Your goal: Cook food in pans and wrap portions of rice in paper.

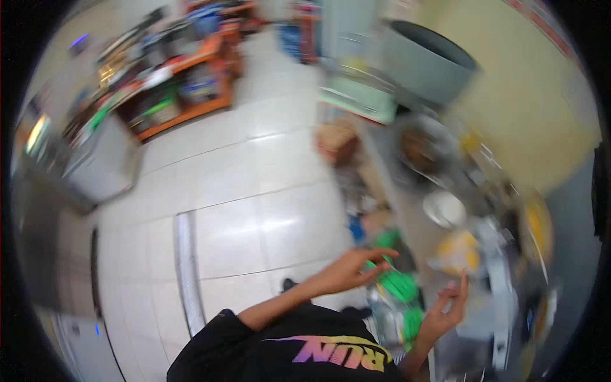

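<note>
My left hand (355, 272) is in the air left of the counter (410, 219), its fingers apart and nothing in it. Below it are bright green things (401, 286), perhaps lids or bags, beside clear containers (387, 317). My right hand (444, 310) is raised at the counter's near part, index finger extended, also holding nothing. Just beyond its fingertip sits a yellow-and-white item (459, 250), too blurred to name. Further along the counter are a white bowl or plate (444, 208) and a metal pan (422, 148) with something brown in it.
A large grey metal pot (432, 67) stands at the far right beside a pale green container (360, 98). White floor tiles (248, 205) run left of me, crossed by a metal strip (186, 267). Crowded orange shelves (191, 114) and a white box-like unit (102, 162) line the left.
</note>
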The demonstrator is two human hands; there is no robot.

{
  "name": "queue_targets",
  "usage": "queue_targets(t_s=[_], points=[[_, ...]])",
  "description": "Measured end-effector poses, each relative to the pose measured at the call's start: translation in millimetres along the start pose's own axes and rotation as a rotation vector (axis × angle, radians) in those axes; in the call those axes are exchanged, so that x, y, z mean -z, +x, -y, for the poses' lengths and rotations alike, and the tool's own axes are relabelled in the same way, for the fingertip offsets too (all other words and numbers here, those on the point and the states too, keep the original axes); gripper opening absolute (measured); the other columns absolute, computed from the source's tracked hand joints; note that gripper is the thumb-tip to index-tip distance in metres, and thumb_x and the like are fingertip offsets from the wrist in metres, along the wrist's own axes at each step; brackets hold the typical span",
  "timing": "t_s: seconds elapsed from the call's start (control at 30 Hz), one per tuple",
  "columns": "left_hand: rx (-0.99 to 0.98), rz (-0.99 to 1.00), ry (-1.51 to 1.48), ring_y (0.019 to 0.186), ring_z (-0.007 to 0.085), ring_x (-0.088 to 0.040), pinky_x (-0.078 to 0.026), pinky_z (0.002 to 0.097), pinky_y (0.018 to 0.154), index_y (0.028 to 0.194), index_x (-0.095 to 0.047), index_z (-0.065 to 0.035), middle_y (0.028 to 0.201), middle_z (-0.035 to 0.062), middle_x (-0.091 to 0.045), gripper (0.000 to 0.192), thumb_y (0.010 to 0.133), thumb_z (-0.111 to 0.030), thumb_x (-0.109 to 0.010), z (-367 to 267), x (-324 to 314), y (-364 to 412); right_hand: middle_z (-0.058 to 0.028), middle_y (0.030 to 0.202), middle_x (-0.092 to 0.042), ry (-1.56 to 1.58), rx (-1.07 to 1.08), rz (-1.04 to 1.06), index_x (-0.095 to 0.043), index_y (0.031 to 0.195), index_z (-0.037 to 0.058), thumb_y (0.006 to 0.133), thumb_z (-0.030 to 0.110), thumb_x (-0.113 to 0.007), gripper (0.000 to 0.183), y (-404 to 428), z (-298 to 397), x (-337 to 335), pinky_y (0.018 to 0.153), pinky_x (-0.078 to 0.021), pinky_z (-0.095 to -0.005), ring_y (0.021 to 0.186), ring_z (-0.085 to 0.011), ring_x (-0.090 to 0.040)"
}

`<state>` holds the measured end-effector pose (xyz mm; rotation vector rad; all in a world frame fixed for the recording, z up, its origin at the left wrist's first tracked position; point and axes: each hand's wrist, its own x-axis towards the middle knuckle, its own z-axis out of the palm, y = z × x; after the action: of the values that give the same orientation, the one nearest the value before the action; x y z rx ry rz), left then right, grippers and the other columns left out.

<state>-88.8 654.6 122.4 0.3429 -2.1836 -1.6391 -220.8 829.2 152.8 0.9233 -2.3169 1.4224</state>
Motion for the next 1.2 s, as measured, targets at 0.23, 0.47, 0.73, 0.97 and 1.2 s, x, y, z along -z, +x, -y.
queue_targets(t_s=[0.23, 0.47, 0.73, 0.97, 1.2], points=[[0.632, 0.213, 0.494, 0.105, 0.0343, -0.053, -0.042, 0.0411, 0.090, 0.126, -0.043, -0.0050, 0.112, 0.0191, -0.056, 0.050, 0.089, -0.038, -0.049, 52, 170, -183, -0.0312, 0.124, -0.041, -0.210, -0.016, 1.580, -0.047, 0.126, 0.0091, 0.085, 0.043, -0.053, 0.054, -132, -66, -196, 0.100, -0.0301, -0.0428, 0.118, -0.0404, -0.039], [0.582, -0.262, -0.021, 0.103, 0.0261, -0.057, -0.043, 0.0342, 0.088, 0.133, -0.037, -0.0099, 0.114, 0.0167, -0.057, 0.053, 0.091, -0.040, -0.047, 131, 346, -277, -0.0159, 0.139, -0.032, 0.076, -0.429, 2.173, -0.030, 0.138, 0.0151, 0.088, 0.048, -0.046, 0.062, -132, 78, -355, 0.106, -0.0195, -0.0363, 0.132, -0.0272, -0.023], [0.958, -0.084, -0.072, 0.120, 0.0321, -0.042, -0.042, 0.0386, 0.093, 0.137, -0.031, -0.0081, 0.135, 0.0203, -0.037, 0.084, 0.079, -0.069, -0.040, 263, 446, -453, -0.0126, 0.146, -0.018, 0.325, -0.027, 2.320, -0.024, 0.140, 0.0157, 0.092, 0.045, -0.038, 0.057, -164, 186, -599, 0.108, -0.0151, -0.0338, 0.135, -0.0250, -0.016], [0.856, -0.697, -0.553, 0.114, 0.0194, -0.048, -0.035, 0.0265, 0.096, 0.131, -0.042, -0.0089, 0.124, 0.0108, -0.051, 0.055, 0.092, -0.047, -0.038, 246, 535, -468, -0.0157, 0.110, -0.060, -0.696, 1.180, 2.259, -0.067, 0.099, 0.0151, 0.081, 0.063, -0.041, 0.058, -226, 413, -859, 0.090, -0.0407, -0.0465, 0.105, -0.0355, -0.054], [0.937, -1.097, -0.655, 0.112, 0.0171, -0.048, -0.033, 0.0267, 0.099, 0.126, -0.048, -0.0091, 0.120, 0.0102, -0.054, 0.048, 0.092, -0.043, -0.042, 299, 746, -477, -0.0156, 0.105, -0.060, 0.391, 1.176, 1.881, -0.061, 0.106, 0.0113, 0.086, 0.033, -0.051, 0.031, -297, 678, -1042, 0.081, -0.0459, -0.0409, 0.094, -0.0301, -0.058]])
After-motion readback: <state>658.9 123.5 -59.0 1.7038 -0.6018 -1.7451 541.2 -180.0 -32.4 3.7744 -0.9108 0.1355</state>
